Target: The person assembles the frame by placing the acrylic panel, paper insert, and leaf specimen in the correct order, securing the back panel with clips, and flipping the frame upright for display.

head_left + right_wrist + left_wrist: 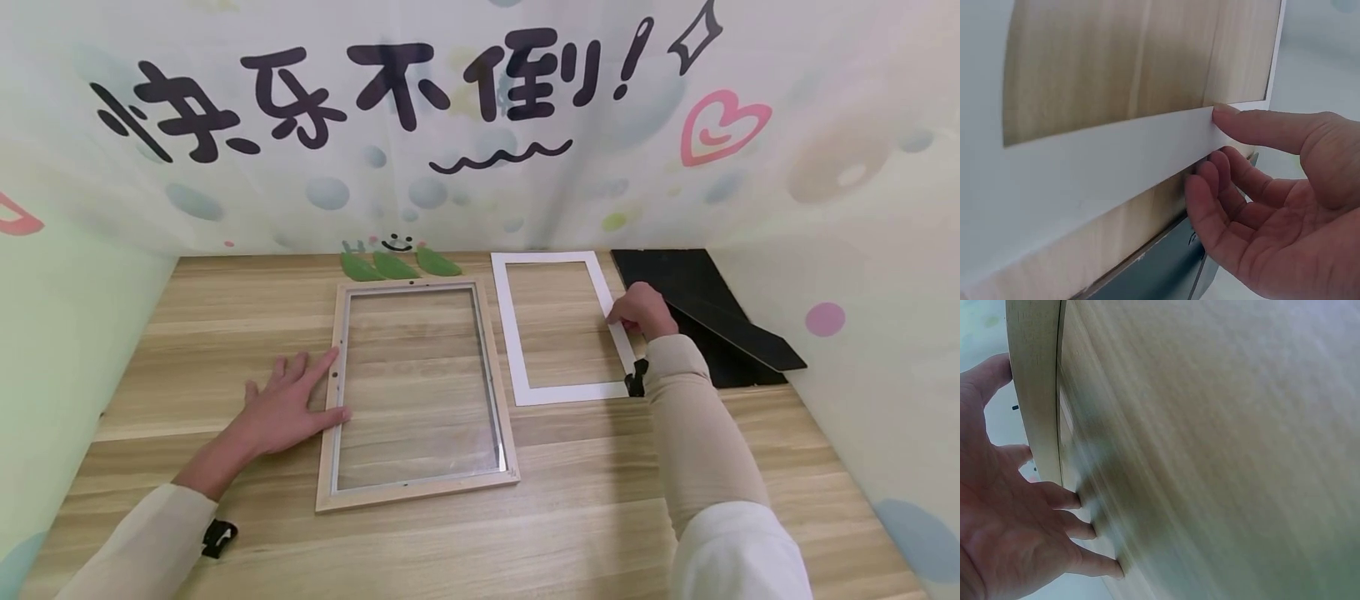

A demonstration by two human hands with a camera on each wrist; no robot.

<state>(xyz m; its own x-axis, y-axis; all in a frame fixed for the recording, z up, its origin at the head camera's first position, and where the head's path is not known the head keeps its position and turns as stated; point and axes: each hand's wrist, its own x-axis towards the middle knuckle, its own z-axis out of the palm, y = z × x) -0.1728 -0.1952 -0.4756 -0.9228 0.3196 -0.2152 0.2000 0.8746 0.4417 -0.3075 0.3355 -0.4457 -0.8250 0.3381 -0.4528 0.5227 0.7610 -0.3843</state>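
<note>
A light wooden picture frame (pixel 420 491) lies on the table with a clear pane (pixel 416 392) inside it. My left hand (pixel 281 417) rests against the frame's left bar with its fingers spread. In the left wrist view the thumb and index finger meet the frame's side (pixel 1035 394), while the other fingertips are down on the wood. To the right lies a white mat (pixel 518 333) with a rectangular opening. My right hand (pixel 645 310) pinches its right strip (pixel 1104 156), thumb on top and fingers curled at the outer edge.
A black backing board (pixel 667 271) with a raised stand flap (pixel 738 333) lies at the right, beside my right forearm. Several green leaves (pixel 395 266) lie behind the frame. A printed cloth wall (pixel 480 200) closes off the back of the table.
</note>
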